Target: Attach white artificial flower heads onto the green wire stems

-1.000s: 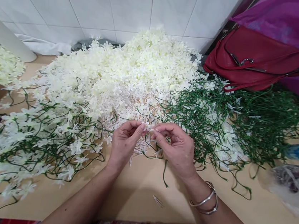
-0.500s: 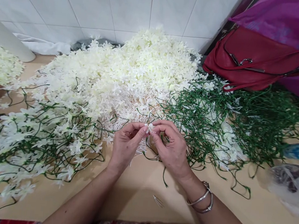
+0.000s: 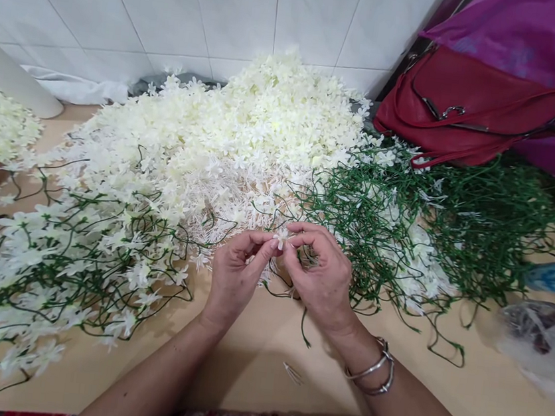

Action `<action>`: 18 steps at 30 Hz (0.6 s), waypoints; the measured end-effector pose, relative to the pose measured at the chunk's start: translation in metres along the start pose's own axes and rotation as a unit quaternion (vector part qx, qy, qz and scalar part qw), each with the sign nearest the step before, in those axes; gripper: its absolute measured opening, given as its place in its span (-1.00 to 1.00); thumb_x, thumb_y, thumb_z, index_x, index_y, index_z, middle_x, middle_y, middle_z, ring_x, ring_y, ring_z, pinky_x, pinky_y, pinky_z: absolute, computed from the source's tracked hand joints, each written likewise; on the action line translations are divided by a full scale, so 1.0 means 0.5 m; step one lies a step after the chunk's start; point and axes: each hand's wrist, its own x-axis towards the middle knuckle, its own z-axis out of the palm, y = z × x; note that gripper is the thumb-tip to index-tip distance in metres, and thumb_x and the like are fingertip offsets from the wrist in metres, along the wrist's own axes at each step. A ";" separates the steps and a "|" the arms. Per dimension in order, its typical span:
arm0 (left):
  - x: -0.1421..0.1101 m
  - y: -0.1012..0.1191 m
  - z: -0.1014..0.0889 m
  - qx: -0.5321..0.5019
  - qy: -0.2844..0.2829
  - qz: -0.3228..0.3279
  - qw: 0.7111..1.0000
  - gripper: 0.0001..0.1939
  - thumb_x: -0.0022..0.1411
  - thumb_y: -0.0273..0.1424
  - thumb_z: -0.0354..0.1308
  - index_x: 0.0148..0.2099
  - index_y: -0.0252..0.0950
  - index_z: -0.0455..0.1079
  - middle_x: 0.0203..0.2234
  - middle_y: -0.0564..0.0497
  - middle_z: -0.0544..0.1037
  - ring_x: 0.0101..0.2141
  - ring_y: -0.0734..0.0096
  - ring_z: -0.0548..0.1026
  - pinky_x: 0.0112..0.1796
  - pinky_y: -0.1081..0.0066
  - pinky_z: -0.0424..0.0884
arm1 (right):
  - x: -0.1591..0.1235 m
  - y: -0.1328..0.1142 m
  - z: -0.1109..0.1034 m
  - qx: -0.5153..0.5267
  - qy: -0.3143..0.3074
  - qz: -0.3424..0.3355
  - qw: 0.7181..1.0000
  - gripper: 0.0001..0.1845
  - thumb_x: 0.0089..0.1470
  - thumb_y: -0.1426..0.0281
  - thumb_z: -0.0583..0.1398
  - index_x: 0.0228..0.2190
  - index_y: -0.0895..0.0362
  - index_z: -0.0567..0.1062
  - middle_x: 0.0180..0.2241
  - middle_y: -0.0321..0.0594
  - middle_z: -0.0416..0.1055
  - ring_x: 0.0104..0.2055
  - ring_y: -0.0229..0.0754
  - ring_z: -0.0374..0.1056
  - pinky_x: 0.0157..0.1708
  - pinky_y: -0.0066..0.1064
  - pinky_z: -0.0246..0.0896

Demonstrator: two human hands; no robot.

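Pinched between thumb and forefinger, a small white artificial flower (image 3: 281,236) is held by my left hand (image 3: 240,270). My right hand (image 3: 322,276) meets it from the other side, thumb and forefinger closed at the flower's edge; what exactly these fingertips grip is partly hidden. Behind my hands lie loose white stamens (image 3: 224,192) and a large heap of cream flower heads (image 3: 278,114). Green stems (image 3: 369,232) are tangled just beyond my right hand. To the left, white flowers on green stems (image 3: 81,259) are spread in a pile.
A red handbag (image 3: 474,103) and a purple plastic bag (image 3: 542,38) stand at the back right. A clear plastic bag (image 3: 547,345) lies at the right edge. A few white stamens (image 3: 293,373) rest near the table's front. A white tube (image 3: 12,74) leans at left.
The flower between my fingertips has turned and shows its petals more plainly. My right thumb and forefinger have drawn slightly away from my left fingers.
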 end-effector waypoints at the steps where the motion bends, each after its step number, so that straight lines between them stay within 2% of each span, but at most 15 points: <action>1: 0.000 0.002 0.000 0.000 0.002 -0.001 1.000 -0.79 0.31 -0.22 0.37 -0.18 -0.27 0.62 -0.35 -0.03 0.69 -0.32 0.34 0.64 -0.18 0.38 0.56 | 0.000 0.000 0.000 0.004 -0.005 0.003 1.000 -0.84 0.20 0.53 0.26 -0.35 0.03 0.45 -0.18 -0.13 0.63 -0.07 -0.05 0.58 -0.04 -0.11 0.41; 6: 0.005 0.017 0.002 -0.007 -0.001 -0.006 1.000 -0.79 0.30 -0.22 0.38 -0.21 -0.28 0.62 -0.37 -0.01 0.68 -0.35 0.39 0.61 -0.21 0.43 0.54 | 0.000 -0.001 0.003 0.062 -0.022 0.048 0.997 -0.86 0.18 0.51 0.28 -0.37 0.03 0.48 -0.17 -0.14 0.63 -0.07 -0.08 0.57 -0.01 -0.17 0.42; 11: 0.012 0.024 0.000 -0.045 0.001 -0.048 0.998 -0.71 0.25 -0.16 0.40 -0.22 -0.30 0.59 -0.42 0.00 0.67 -0.37 0.40 0.62 -0.24 0.43 0.55 | 0.003 -0.001 0.003 0.125 -0.037 0.123 0.984 -0.89 0.15 0.50 0.29 -0.38 0.06 0.52 -0.12 -0.13 0.61 -0.10 -0.13 0.54 -0.12 -0.28 0.43; 18: 0.017 0.019 -0.001 -0.062 -0.014 -0.060 0.996 -0.73 0.25 -0.17 0.41 -0.22 -0.30 0.60 -0.45 0.02 0.66 -0.41 0.41 0.61 -0.27 0.43 0.56 | -0.002 0.008 0.007 0.136 -0.030 0.143 0.980 -0.92 0.17 0.48 0.29 -0.36 0.07 0.54 -0.09 -0.11 0.61 -0.09 -0.11 0.54 -0.04 -0.22 0.42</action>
